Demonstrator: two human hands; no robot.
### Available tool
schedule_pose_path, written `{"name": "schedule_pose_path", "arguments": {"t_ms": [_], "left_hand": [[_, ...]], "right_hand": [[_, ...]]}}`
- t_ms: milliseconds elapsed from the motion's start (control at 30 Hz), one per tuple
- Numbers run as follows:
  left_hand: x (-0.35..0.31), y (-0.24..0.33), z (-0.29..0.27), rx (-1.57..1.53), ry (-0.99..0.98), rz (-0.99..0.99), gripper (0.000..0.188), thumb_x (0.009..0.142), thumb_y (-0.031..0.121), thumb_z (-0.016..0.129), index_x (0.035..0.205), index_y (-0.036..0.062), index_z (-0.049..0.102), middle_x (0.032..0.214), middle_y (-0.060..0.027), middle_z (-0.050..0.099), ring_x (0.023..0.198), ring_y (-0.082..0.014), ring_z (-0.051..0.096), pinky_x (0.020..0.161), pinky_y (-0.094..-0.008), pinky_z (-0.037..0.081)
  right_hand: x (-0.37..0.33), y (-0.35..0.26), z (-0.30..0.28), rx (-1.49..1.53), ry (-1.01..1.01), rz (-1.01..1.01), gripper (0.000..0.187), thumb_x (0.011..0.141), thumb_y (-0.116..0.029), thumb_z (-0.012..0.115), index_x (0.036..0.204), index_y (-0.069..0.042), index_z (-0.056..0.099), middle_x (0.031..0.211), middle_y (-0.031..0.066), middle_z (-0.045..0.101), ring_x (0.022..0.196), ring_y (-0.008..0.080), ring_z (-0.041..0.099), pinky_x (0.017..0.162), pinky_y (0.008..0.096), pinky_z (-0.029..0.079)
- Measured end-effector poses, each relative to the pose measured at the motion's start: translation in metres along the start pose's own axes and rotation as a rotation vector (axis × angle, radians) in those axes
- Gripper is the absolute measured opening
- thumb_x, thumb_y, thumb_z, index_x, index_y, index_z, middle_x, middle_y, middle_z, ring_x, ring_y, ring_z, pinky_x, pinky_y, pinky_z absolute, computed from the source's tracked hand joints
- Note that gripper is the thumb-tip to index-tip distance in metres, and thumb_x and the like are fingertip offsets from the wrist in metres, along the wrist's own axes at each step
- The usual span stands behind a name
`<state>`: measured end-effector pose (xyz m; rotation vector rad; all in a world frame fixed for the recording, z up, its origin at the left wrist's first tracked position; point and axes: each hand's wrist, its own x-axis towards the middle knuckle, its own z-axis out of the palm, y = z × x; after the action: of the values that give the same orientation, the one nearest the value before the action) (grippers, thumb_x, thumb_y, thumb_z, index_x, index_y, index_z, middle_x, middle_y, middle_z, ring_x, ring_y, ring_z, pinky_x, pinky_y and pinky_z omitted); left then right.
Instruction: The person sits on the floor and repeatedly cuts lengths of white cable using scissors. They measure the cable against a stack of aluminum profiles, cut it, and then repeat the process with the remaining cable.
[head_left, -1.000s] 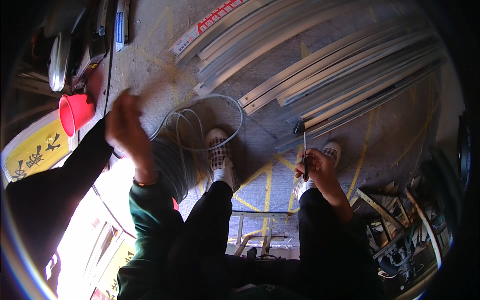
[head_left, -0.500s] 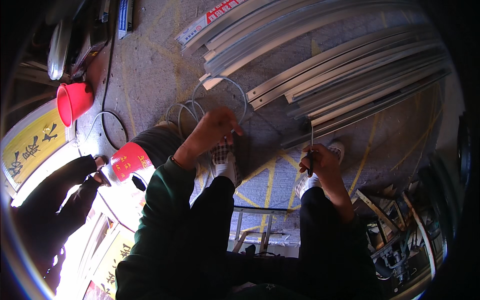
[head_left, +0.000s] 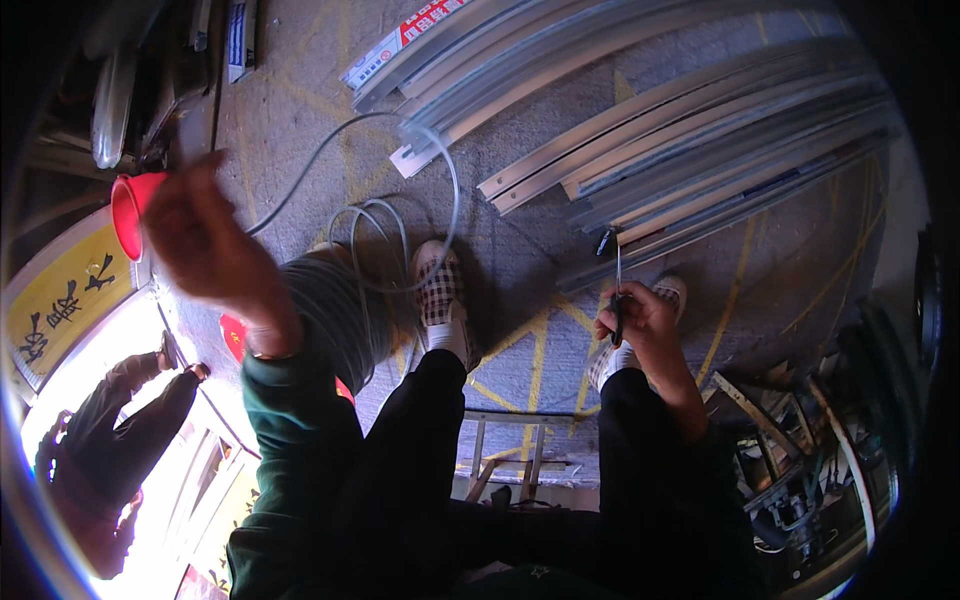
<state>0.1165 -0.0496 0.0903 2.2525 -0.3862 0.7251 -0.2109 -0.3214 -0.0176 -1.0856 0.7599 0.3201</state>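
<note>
My right hand point(head_left: 642, 322) is closed on a thin metal tool point(head_left: 616, 318) with a dark handle, whose slim shaft points away from me over the floor. What kind of tool it is I cannot make out. Stretched out to the far left, my left hand point(head_left: 208, 240) is smeared by motion, and its fingers cannot be read. Grey cable point(head_left: 456, 205) rises in loose loops from a thick coil point(head_left: 335, 305) between my left forearm and left shoe. One stretch of it runs toward my left wrist, where my hand and sleeve hide it.
Long metal profiles point(head_left: 600, 155) lie in bundles on the concrete floor at the far right. A red bucket point(head_left: 128, 218) stands at left, beside a yellow sign point(head_left: 62, 300). Another person's legs point(head_left: 140, 400) show at lower left. Mixed metal parts point(head_left: 790, 480) crowd the lower right.
My left hand has swung left from over my shoe, and the cable loops have widened. The other person's legs have shifted. My right hand has barely moved.
</note>
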Motion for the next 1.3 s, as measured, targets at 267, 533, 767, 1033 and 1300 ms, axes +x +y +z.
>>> {"name": "schedule_pose_path", "arguments": {"t_ms": [267, 533, 767, 1033, 1300], "left_hand": [[-0.133, 0.014, 0.066, -0.277, -0.977, -0.390, 0.023, 0.087, 0.002, 0.070, 0.109, 0.0077, 0.069, 0.091, -0.0077, 0.074, 0.074, -0.0158, 0.071, 0.065, -0.0303, 0.056], [-0.192, -0.015, 0.076, -0.278, -0.974, -0.396, 0.012, 0.084, 0.004, 0.066, 0.096, 0.0030, 0.071, 0.089, -0.0154, 0.072, 0.081, -0.0315, 0.072, 0.072, -0.0376, 0.056], [-0.203, -0.023, 0.085, -0.257, -0.921, -0.431, 0.013, 0.084, 0.006, 0.069, 0.096, 0.0029, 0.070, 0.086, -0.0143, 0.073, 0.082, -0.0277, 0.074, 0.074, -0.0350, 0.056], [-0.205, -0.030, 0.084, -0.280, -0.921, -0.428, 0.014, 0.085, 0.006, 0.070, 0.098, 0.0027, 0.070, 0.086, -0.0124, 0.073, 0.078, -0.0231, 0.073, 0.072, -0.0334, 0.055], [-0.206, -0.030, 0.084, -0.330, -0.944, -0.490, 0.012, 0.086, 0.004, 0.070, 0.098, 0.0020, 0.070, 0.086, -0.0115, 0.072, 0.078, -0.0213, 0.071, 0.072, -0.0320, 0.054]], "right_hand": [[-0.003, -0.004, -0.006, 0.015, 0.060, 0.052, 0.025, 0.091, -0.004, 0.070, 0.114, 0.000, 0.059, 0.084, 0.0087, 0.070, 0.073, 0.0162, 0.071, 0.063, 0.0251, 0.054], [-0.007, -0.013, 0.001, -0.018, 0.057, 0.063, 0.025, 0.091, -0.006, 0.069, 0.113, 0.000, 0.059, 0.083, 0.0086, 0.067, 0.072, 0.0152, 0.067, 0.065, 0.0264, 0.052], [-0.006, -0.019, 0.002, -0.041, 0.050, 0.115, 0.026, 0.090, -0.004, 0.070, 0.113, 0.000, 0.060, 0.084, 0.0098, 0.069, 0.074, 0.0182, 0.069, 0.070, 0.0283, 0.054], [-0.004, -0.019, 0.005, -0.096, 0.058, 0.140, 0.026, 0.090, -0.006, 0.070, 0.114, 0.000, 0.060, 0.084, 0.0099, 0.069, 0.075, 0.0187, 0.070, 0.067, 0.0276, 0.052], [-0.004, -0.020, 0.008, -0.123, 0.068, 0.138, 0.026, 0.091, -0.005, 0.070, 0.114, 0.000, 0.060, 0.084, 0.0091, 0.069, 0.075, 0.0177, 0.069, 0.066, 0.0273, 0.052]]}}
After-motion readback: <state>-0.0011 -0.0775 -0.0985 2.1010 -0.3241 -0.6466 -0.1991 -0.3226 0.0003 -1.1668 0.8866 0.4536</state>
